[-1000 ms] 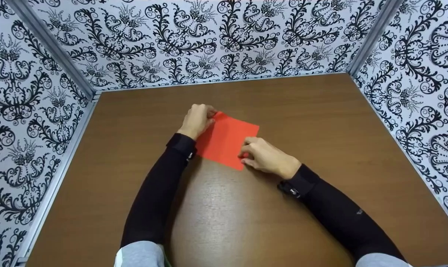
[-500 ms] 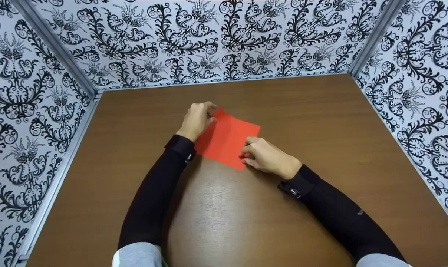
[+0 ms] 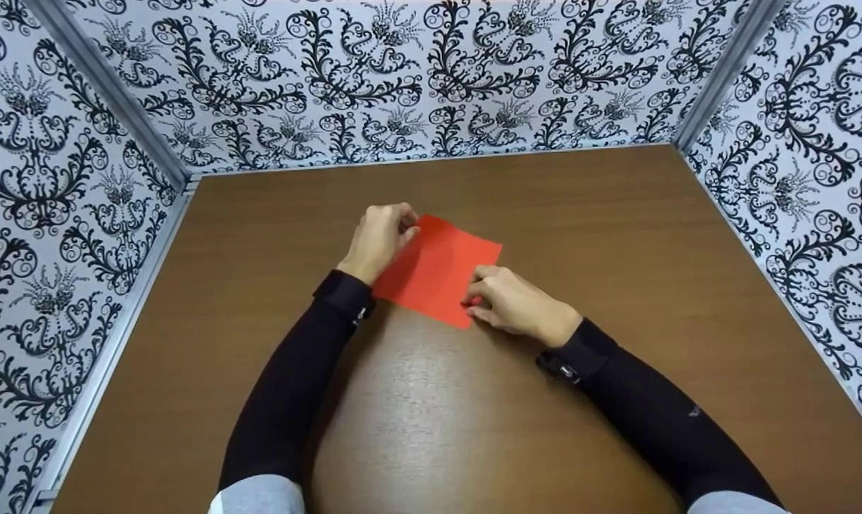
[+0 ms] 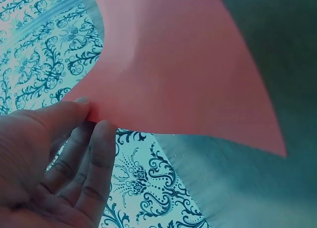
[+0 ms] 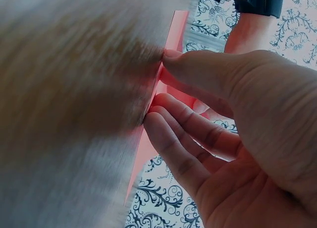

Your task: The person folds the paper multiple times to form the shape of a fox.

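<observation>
1. The person's left arm (image 3: 277, 400) reaches farther out, the left hand (image 3: 379, 239) pinching between thumb (image 4: 64, 113) and fingertips (image 4: 103, 133).
2. The right arm (image 3: 666, 407) slants inward; I see the right hand (image 3: 518, 303) nearer the body, fingers bent.

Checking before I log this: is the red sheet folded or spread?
Spread but bowed: the left wrist view shows the red sheet as one broad, curved surface.
</observation>
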Tool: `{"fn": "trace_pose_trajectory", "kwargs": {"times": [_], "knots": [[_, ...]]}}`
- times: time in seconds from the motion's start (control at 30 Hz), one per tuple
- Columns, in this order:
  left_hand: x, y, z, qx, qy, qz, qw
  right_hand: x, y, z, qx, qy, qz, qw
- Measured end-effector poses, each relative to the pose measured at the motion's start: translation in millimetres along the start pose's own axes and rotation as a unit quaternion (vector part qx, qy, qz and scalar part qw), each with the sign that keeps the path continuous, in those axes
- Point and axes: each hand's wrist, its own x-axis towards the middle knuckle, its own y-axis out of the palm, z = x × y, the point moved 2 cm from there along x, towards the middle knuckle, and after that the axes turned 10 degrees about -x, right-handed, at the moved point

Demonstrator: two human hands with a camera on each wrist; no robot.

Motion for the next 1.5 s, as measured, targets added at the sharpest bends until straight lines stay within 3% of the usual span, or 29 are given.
{"fn": "trace_pose_trajectory", "kwargs": {"times": [0.3, 0.6, 1.5], "knots": [[-18.5, 0.1, -10.6, 0.03, 0.053, -0.022, 0.9979, -0.9, 0, 0, -0.001, 0.011, 0.008, 0.9999], [-31.5, 0.3, -19.2, 0.037, 0.09, -0.025, 0.9949, 1.0, 1, 0, -0.005, 0.008, 0.0, 1.0], [-67.9, 7.2, -33.7, 0.054, 0.125, -0.006, 0.9907, 0.2, 2, -3, 0.007, 0.008, -0.003, 0.9999]]}}
